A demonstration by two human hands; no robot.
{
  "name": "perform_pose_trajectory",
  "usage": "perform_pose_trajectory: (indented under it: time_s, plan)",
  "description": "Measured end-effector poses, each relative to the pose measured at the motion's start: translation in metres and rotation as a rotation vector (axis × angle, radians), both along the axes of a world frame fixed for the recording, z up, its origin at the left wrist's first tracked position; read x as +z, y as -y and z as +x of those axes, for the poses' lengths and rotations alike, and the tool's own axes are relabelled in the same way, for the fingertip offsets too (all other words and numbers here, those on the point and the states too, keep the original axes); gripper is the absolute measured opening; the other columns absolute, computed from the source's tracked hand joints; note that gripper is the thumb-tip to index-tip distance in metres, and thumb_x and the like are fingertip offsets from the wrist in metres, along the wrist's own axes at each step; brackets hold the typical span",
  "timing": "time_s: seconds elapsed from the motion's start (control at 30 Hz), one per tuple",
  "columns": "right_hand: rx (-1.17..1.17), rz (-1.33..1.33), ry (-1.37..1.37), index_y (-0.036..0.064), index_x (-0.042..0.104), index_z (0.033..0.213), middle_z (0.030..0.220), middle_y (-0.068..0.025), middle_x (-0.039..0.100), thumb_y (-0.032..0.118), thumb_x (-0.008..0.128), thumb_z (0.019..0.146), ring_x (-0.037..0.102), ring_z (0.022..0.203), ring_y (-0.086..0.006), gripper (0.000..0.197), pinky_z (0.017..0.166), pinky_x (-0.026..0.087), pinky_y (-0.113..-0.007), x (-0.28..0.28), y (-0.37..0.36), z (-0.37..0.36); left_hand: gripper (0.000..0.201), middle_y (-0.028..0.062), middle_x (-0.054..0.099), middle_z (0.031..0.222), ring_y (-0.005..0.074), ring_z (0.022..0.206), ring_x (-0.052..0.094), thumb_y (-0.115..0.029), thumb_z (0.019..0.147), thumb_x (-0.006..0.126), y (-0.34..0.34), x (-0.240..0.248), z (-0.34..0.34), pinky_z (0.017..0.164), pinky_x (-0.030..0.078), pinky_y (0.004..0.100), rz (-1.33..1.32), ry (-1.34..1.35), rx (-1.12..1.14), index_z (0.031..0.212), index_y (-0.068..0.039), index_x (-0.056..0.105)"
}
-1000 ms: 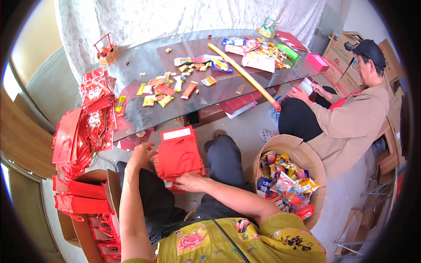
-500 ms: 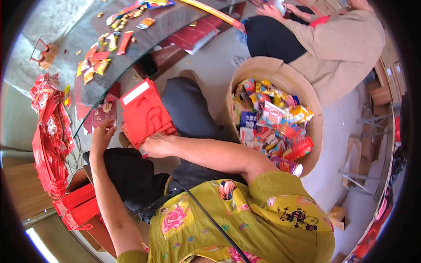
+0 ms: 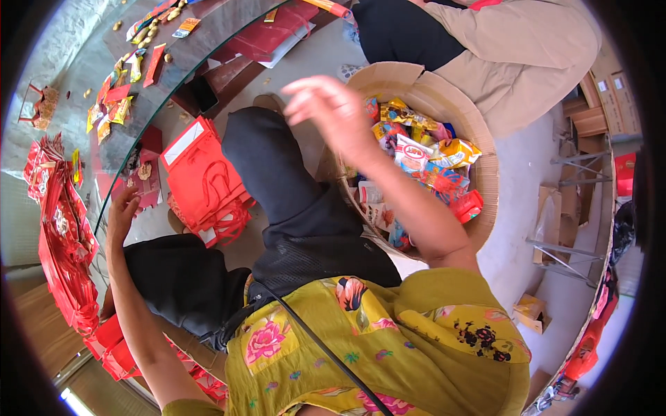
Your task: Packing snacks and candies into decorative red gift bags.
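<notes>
My right hand [image 3: 329, 118] is raised between my knee and the round cardboard bin [image 3: 479, 239], slightly blurred, its fingers stretched out and nothing seen in them. Packaged snacks [image 3: 423, 170] in bright wrappers lie inside the bin; my right forearm hides some of them. Beside the edge of the glass-topped table [image 3: 229, 31], my left hand [image 3: 123, 211] is up with its fingers loosely apart, holding nothing that I can see. A pile of flat red paper bags [image 3: 208, 177] with handles lies between my legs, touched by neither hand.
Wrapped sweets [image 3: 111, 111] and peanuts [image 3: 142, 35] are scattered on the table. Red packaging [image 3: 59, 229] hangs at the left. Another person in a beige top [image 3: 513, 62] sits beyond the bin. Metal legs [image 3: 572, 256] and small cartons [image 3: 533, 313] stand at the right.
My right hand has left the red bags and swung up and right toward the bin. My left hand has shifted a little down and left in view. The whole view has also moved.
</notes>
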State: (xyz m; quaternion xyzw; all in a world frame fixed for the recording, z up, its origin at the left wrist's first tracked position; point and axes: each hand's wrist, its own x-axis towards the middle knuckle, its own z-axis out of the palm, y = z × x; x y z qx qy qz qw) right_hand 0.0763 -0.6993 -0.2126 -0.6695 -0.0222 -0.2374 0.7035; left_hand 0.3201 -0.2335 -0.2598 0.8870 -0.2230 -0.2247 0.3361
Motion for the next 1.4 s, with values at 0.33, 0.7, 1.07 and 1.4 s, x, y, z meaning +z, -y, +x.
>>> perform_pose_trajectory:
  time_s: [0.33,0.7,1.07,1.4]
  plan:
    - [-0.143,-0.663,-0.917,0.0035,0.044,0.138,0.122,-0.0199,0.059,0.033,0.075,0.078,0.057,0.113,-0.0299,0.074,0.096,0.045,-0.038,-0.187,0.133,-0.098,0.033,0.0084,0.065,0.082,0.0156,0.069,0.063,-0.013,0.087,0.061,0.004,0.000,-0.025,0.064,0.047,0.0284,0.139,-0.056,0.005,0.117,0.001,0.061]
    - [0.102,-0.848,-0.993,0.0023,0.023,0.149,0.139,-0.0276,0.045,0.036,0.083,0.063,0.042,0.131,-0.0386,0.110,0.108,0.035,-0.040,-0.245,0.127,-0.067,0.035,0.0127,0.068,0.084,0.0185,0.069,0.065,-0.016,0.087,0.061,0.006,0.005,-0.031,0.066,0.050,0.0313,0.194,0.015,0.017,0.117,0.001,0.061]
    - [0.055,-0.726,-0.599,0.0013,0.019,0.151,0.150,-0.0262,0.032,0.015,0.080,0.064,0.030,0.141,-0.0366,0.106,0.114,0.028,-0.039,-0.290,0.136,-0.065,0.032,0.0150,0.069,0.091,0.0242,0.076,0.066,-0.013,0.085,0.066,0.029,0.004,-0.032,0.071,0.052,0.0353,0.169,0.053,0.022,0.114,-0.001,0.063]
    - [0.213,-0.481,-0.774,0.0023,0.035,0.138,0.129,-0.0206,0.048,0.019,0.075,0.076,0.047,0.120,-0.0327,0.076,0.101,0.037,-0.039,-0.284,0.152,-0.060,0.034,0.0150,0.070,0.095,0.0301,0.086,0.068,-0.017,0.084,0.064,0.036,0.017,-0.040,0.077,0.053,0.0380,0.237,0.160,-0.011,0.115,-0.003,0.064]
